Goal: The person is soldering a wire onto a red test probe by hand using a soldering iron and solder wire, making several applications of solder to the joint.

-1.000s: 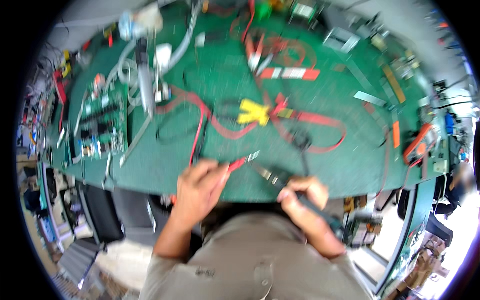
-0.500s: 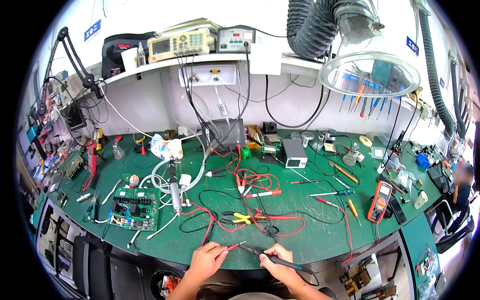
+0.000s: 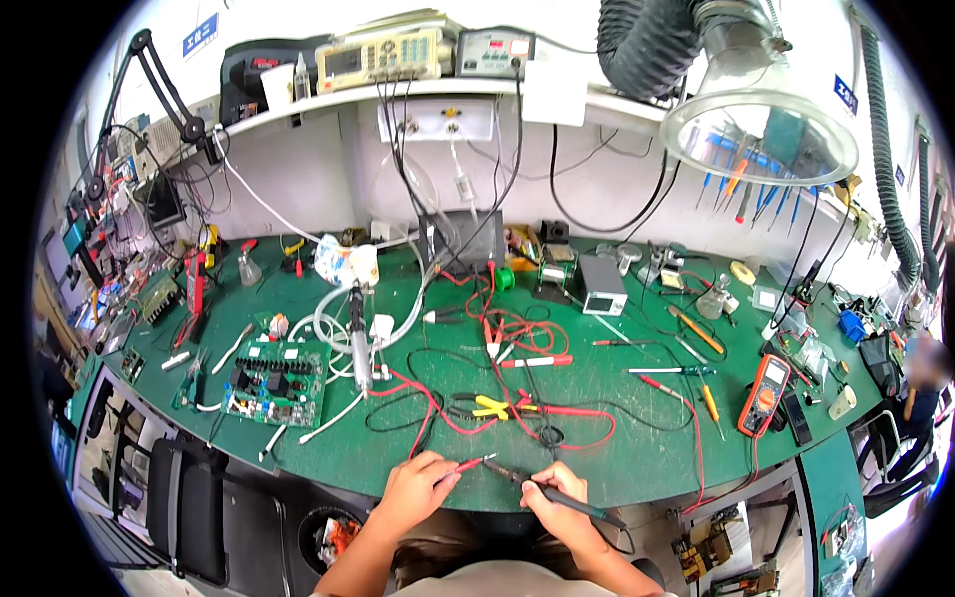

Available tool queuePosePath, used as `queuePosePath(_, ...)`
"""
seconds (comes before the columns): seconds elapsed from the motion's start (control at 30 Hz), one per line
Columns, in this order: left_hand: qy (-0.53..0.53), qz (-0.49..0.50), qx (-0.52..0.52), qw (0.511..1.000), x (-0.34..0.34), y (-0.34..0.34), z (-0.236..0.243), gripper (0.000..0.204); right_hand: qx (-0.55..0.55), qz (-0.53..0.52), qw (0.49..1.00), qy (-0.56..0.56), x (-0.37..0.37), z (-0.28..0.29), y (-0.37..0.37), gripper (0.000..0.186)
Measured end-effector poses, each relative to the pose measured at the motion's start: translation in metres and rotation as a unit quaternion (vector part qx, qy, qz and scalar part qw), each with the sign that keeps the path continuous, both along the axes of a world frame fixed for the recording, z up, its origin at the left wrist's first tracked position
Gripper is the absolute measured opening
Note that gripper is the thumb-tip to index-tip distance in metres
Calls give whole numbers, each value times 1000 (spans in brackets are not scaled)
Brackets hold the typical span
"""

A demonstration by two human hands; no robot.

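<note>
Low at the centre of the frame, the left hand [image 3: 416, 488] pinches a slim red test probe [image 3: 472, 463], its long axis pointing right; the right hand [image 3: 553, 495] closes its grip on a black test probe [image 3: 542, 487] pointing left. Both tips nearly meet over the green surface [image 3: 637, 448], equally near each hand.

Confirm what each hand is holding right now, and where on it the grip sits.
Left hand pinches the red probe at its rear handle. Right hand grips the black probe pen-like along its mid-handle. Both tips point inward, close together above the bench edge.
</note>
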State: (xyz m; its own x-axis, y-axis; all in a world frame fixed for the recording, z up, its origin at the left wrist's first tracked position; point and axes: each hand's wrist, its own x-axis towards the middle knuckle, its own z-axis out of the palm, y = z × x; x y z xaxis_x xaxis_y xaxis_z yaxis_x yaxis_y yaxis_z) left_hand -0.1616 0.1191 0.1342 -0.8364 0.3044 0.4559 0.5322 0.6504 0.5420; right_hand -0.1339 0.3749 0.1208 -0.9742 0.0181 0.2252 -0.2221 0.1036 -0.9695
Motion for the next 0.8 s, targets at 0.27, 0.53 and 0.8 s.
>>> queuePosePath(0.27,-7,-1,13,1000,-6,2,-3,14,53,15,998,-15,-1,0,4,13)
queuePosePath(0.53,-1,4,9,1000,-9,1,-15,15,-23,-3,999,-22,-1,-10,0,18)
queuePosePath(0.8,-13,6,-7,1000,-12,0,-19,20,-51,-8,998,-42,-3,-8,0,17)
